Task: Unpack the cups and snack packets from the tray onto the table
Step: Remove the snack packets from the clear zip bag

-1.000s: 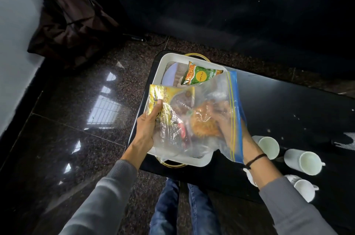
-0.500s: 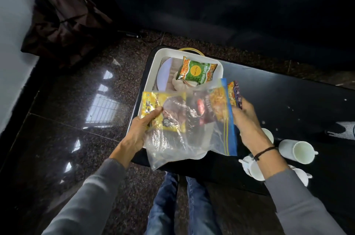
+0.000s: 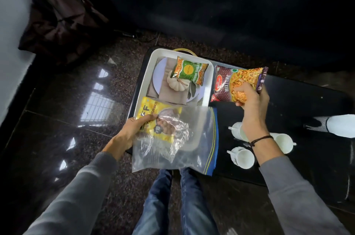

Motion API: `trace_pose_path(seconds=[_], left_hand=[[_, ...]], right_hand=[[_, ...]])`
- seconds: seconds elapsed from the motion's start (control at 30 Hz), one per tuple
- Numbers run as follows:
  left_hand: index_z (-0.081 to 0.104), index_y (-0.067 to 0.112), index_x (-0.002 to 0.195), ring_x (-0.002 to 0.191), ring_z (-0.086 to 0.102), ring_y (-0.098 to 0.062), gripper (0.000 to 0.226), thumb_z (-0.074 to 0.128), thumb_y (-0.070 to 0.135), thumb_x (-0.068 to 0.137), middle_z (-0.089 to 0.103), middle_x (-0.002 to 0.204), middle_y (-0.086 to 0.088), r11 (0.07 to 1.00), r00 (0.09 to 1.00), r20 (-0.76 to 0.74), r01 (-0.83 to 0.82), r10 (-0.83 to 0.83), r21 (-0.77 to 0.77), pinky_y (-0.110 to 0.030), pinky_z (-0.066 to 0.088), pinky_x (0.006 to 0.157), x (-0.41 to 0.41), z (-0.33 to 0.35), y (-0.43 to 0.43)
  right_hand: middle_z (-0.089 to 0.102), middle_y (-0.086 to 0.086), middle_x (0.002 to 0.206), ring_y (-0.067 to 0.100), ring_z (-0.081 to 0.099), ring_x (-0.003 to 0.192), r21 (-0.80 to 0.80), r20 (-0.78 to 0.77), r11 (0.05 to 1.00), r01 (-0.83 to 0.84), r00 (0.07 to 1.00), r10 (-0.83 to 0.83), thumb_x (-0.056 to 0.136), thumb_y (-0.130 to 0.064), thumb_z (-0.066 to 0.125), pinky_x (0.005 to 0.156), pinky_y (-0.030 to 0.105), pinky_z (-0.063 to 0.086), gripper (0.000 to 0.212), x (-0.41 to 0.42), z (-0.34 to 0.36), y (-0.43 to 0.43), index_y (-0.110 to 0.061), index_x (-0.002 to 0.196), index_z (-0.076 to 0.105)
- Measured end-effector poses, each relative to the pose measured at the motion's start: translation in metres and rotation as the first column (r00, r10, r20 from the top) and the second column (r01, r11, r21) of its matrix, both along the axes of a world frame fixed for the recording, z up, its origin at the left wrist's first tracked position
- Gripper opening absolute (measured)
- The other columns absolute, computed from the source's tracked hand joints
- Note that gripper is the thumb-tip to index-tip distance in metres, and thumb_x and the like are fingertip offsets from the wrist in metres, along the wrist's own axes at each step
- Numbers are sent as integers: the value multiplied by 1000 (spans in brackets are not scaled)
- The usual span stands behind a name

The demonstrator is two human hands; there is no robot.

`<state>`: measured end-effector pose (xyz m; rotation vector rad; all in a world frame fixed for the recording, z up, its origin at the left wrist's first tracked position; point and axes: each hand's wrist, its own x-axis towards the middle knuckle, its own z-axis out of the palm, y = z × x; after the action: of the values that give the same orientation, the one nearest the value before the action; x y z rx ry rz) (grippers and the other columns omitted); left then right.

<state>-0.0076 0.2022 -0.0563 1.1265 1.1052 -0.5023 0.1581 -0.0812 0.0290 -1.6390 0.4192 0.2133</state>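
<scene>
Clear plastic zip bag with a blue seal [image 3: 178,144] hangs over the six o'clock end of the white rectangular tray [image 3: 146,81]. The left hand [image 3: 126,134] grips the bag's nine o'clock side, thumb pressed on the yellow snack packet [image 3: 153,117] inside it. The right hand [image 3: 251,104] is well apart, at three o'clock of the tray, fingers curled round a maroon packet printed MIXTURE [image 3: 228,85], held above the black glossy table [image 3: 307,100]. A green and orange packet [image 3: 190,71] lies in the tray's twelve o'clock end. Three white handled cups [image 3: 243,158] lie on their sides on the table at four o'clock of the tray. The right forearm crosses just over them, so bringing the maroon packet down carelessly could knock one rolling. With the bag held by one side only, the yellow packet may slip. The forearm covers part of one cup, and crumpled plastic blurs the yellow packet's print and hides the tray's near end.
</scene>
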Motion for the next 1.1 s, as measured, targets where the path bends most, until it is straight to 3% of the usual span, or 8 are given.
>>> trace_pose_path(seconds=[0.1,0.23,0.4,0.5,0.67,0.83,1.03,1.1], left_hand=[[78,3,92,58,74,-17,54,88,43,56,79,93,-19,995,995,-26,96,-96,-4,-18,53,45,-1,3,0],[78,6,84,65,74,-24,59,97,43,43,80,89,-17,992,992,-37,122,-123,-29,-25,57,55,-1,2,-1],[77,6,92,68,73,-23,54,93,42,56,79,94,-17,996,995,-35,89,-90,-19,-23,57,54,-1,-6,-2],[77,6,96,64,74,-17,57,92,45,56,80,94,-15,996,996,-18,91,-91,-10,-19,55,50,-1,-11,-5],[76,7,102,70,74,-13,58,89,45,60,81,95,-10,997,997,6,71,-71,-14,-16,54,51,-1,-15,-10],[71,3,114,88,76,-25,61,86,39,67,79,103,-14,998,1000,13,17,-16,-61,-30,63,78,-1,-21,-14],[74,8,103,62,74,-5,39,78,37,76,81,88,-7,997,998,63,2,2,-72,-9,50,47,1,-22,-20],[74,6,111,81,77,-12,50,79,39,74,79,102,-15,997,997,73,-12,17,-77,-12,57,69,1,-22,-21]], right_hand=[[80,-13,92,2,74,82,-36,-71,995,-93,993,90,81,-28,73,60,13,53,16,7,-14,18,-26,96,71],[80,-6,94,16,73,90,-65,-294,960,-271,925,241,76,-37,78,76,30,58,26,13,-46,46,-22,97,74],[74,-5,95,11,52,70,34,-428,940,-339,845,321,74,-29,80,56,24,39,18,14,-78,75,-19,89,75],[79,-5,92,11,61,76,165,-427,928,-333,824,372,87,-14,79,54,21,50,5,15,-98,80,-13,89,75],[67,12,91,12,71,89,-54,-404,891,-451,826,394,93,-17,77,74,21,61,44,4,-108,60,10,122,59],[78,1,93,12,74,84,-143,-331,924,-354,897,293,89,-17,76,66,18,56,9,-4,-93,22,-19,97,76],[68,-5,58,9,58,56,-112,-322,985,-133,942,91,88,-8,67,53,18,48,11,-20,-77,-17,-12,78,72],[66,-4,57,11,54,56,-63,-354,998,-15,935,-9,89,-4,65,49,18,46,13,-27,-75,-21,-9,77,68]])
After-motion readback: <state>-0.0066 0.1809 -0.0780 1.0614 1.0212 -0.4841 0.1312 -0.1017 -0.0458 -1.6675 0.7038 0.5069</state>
